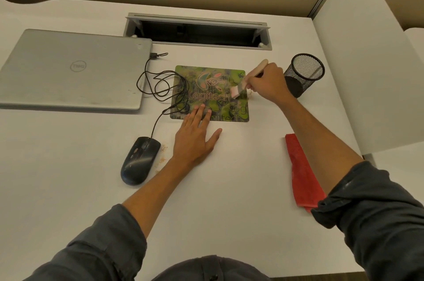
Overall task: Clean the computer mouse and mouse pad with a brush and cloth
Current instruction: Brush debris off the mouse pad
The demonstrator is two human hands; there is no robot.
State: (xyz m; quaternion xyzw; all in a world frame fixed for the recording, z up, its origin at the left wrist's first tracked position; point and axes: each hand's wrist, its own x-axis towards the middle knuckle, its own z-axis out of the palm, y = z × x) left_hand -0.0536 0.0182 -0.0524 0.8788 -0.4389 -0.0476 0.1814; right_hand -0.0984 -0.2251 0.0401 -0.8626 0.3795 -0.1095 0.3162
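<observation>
A green patterned mouse pad (218,88) lies in the middle of the white desk. My right hand (268,82) grips a wooden-handled brush (249,77), its pale bristles touching the pad's right side. My left hand (196,136) lies flat with fingers spread, fingertips pressing the pad's near edge. A black wired mouse (140,160) rests on the desk to the left of my left hand, with its cable looping over the pad's left part. A folded red cloth (300,170) lies at the right, partly under my right forearm.
A shut grey laptop (73,69) sits at the left, a black mesh pen cup (304,74) right of the pad, and an open cable tray (197,31) behind. Brownish crumbs (163,154) lie beside the mouse, and more at the pad's right edge (250,93). A white partition (358,62) bounds the right.
</observation>
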